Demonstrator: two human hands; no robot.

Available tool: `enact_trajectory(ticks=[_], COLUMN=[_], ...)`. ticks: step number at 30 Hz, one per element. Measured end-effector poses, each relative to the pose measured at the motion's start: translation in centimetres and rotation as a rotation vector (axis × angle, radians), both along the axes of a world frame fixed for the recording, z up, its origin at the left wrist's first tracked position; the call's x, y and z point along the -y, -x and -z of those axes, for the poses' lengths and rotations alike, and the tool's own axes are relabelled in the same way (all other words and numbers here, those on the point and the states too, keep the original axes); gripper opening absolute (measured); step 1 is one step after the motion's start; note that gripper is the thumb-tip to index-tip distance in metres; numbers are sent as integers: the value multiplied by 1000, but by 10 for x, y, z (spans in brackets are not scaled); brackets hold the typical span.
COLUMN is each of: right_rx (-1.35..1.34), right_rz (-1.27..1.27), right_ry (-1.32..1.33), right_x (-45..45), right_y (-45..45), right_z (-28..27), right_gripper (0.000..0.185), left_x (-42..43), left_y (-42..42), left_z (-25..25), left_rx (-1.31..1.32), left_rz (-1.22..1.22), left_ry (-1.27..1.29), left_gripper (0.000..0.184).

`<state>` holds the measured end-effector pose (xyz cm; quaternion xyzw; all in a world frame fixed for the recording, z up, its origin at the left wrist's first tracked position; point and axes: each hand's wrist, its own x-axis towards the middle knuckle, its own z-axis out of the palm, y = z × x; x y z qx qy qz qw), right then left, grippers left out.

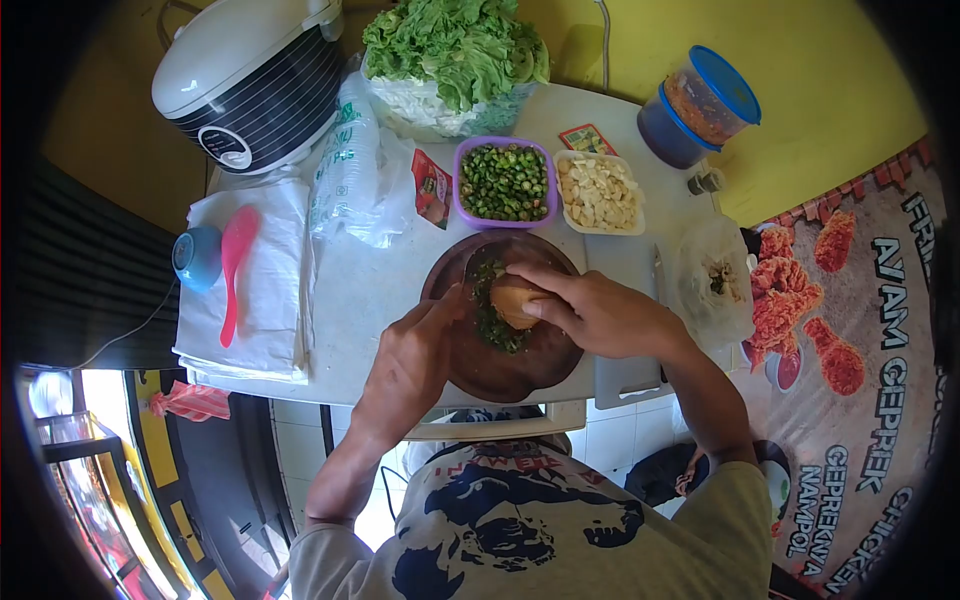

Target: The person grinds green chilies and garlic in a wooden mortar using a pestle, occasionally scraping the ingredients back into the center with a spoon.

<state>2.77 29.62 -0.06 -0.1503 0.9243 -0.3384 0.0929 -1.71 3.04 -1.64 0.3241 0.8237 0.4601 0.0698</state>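
A round, dark brown mortar [462, 368] sits at the table's front edge, with chopped green chili [497, 335] in its bowl. My right hand [605, 312] is closed around a light brown pestle [512, 298], whose end rests among the green pieces. Over the mortar's left side is my left hand [412, 355], its fingers curled together near the chili; what they hold, if anything, is hidden. Just behind the mortar stands a purple tub of sliced green chilies [505, 182]. Beside it is a white tub of peeled garlic cloves [600, 195].
A rice cooker [250, 90], plastic bags [350, 170] and a lettuce container [445, 105] stand at the back left. A pink rice spoon [235, 270] and blue bowl [197, 258] lie left. Rightward are a knife [658, 275], a cutting board [615, 375] and stacked blue-lidded tubs [700, 110].
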Motion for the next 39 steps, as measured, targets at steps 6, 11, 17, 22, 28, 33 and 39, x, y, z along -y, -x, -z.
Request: enact_trajectory(ticks=[6,11,17,22,28,33,39], right_rx=[591,600,113,92,162,-59,472], right_rz=[579,561,296,151,55,0,312], right_ry=[572,593,84,-364,-422,-264,460], right_x=[-19,-4,23,49,50,36,1], right_y=[-26,-22,-26,-10,1,12,-5], right_z=[-17,-9,10,-25,-37,-16,-14], right_gripper=[57,56,53,48,46,50,56], left_x=[0,16,39,39,36,37,17], left_y=[-15,-28,-29,-26,-19,-13,2], left_z=[1,-9,-13,-11,-9,-11,1], left_rx=[-5,27,77,106,83,41,5], left_rz=[60,76,-79,-136,-153,-108,-29], left_ry=[35,12,4,46,23,20,32], left_gripper=[46,46,42,39,38,40,40])
